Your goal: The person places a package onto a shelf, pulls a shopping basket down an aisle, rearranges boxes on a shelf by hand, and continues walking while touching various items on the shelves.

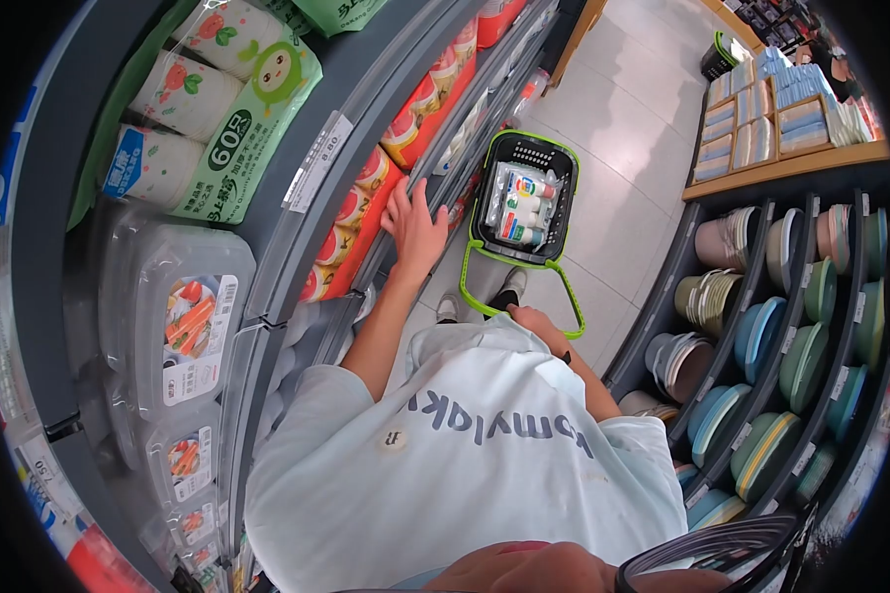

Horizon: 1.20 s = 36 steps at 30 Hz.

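Note:
My left hand [416,229] reaches to the shelf on the left, its fingers spread against the edge of red-orange packs [354,229] with fruit pictures. Nothing shows in its grasp. Low in front of my body, my right hand [542,329] is closed beside the green handle [576,301] of a black shopping basket; part of its fingers is hidden by my shirt. The basket [488,212] has a green rim and stands forward of my feet. Inside it lies a clear plastic pack [524,206] with white, red and green items.
Green-wrapped cup packs [240,128] and clear lidded containers [180,326] fill the left shelves. On the right, angled racks hold stacked bowls [759,336] below boxed packets [803,124]. A tiled floor [618,163] runs between them. A person's arm shows at the far upper right.

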Each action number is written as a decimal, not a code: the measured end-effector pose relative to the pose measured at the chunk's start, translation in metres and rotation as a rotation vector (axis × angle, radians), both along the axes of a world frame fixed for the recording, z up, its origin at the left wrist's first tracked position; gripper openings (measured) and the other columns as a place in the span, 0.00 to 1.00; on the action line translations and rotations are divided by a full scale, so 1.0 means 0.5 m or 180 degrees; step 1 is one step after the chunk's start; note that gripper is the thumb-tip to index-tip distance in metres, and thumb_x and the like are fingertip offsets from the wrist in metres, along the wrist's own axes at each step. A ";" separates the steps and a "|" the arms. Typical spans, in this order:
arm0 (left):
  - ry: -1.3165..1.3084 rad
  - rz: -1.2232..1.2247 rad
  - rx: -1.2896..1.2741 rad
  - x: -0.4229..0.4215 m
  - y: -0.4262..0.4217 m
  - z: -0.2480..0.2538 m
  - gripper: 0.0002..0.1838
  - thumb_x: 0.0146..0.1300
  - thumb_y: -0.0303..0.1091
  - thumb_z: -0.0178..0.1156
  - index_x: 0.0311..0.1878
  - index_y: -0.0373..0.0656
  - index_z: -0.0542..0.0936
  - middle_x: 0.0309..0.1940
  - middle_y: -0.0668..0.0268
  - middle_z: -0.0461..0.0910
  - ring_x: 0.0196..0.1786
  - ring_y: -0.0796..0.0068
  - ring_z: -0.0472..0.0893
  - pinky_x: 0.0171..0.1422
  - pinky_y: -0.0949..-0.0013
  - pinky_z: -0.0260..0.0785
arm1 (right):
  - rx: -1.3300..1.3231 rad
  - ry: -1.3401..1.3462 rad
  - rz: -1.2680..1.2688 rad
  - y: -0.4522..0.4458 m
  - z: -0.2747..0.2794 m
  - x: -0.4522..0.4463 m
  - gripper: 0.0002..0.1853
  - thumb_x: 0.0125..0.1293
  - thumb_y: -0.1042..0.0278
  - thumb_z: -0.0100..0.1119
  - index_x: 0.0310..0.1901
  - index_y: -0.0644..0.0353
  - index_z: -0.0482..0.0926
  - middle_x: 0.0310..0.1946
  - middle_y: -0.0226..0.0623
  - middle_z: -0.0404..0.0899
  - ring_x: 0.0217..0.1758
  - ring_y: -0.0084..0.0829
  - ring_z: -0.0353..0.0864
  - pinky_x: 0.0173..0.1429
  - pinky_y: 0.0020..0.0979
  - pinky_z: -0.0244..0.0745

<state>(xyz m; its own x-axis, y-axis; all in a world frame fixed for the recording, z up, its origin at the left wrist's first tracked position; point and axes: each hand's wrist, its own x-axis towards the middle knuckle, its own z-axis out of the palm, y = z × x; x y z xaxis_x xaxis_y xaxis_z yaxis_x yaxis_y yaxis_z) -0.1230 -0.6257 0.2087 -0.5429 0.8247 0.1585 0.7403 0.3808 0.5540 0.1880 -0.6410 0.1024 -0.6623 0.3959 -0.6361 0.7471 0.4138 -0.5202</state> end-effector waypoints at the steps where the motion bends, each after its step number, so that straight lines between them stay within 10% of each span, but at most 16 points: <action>1: 0.0038 -0.0022 -0.0020 0.001 0.000 0.001 0.34 0.61 0.39 0.66 0.69 0.40 0.68 0.74 0.49 0.58 0.75 0.46 0.57 0.72 0.37 0.47 | -0.0008 -0.0013 0.0015 0.000 0.002 -0.001 0.19 0.66 0.55 0.57 0.48 0.63 0.76 0.40 0.55 0.84 0.47 0.56 0.84 0.47 0.50 0.80; 36: 0.0241 -0.0246 -0.0090 -0.010 0.036 0.010 0.35 0.64 0.40 0.63 0.71 0.34 0.66 0.75 0.46 0.58 0.77 0.45 0.57 0.76 0.41 0.49 | 0.0041 0.0299 -0.0032 -0.017 -0.018 0.028 0.17 0.66 0.56 0.53 0.48 0.61 0.73 0.37 0.59 0.83 0.45 0.60 0.83 0.47 0.57 0.77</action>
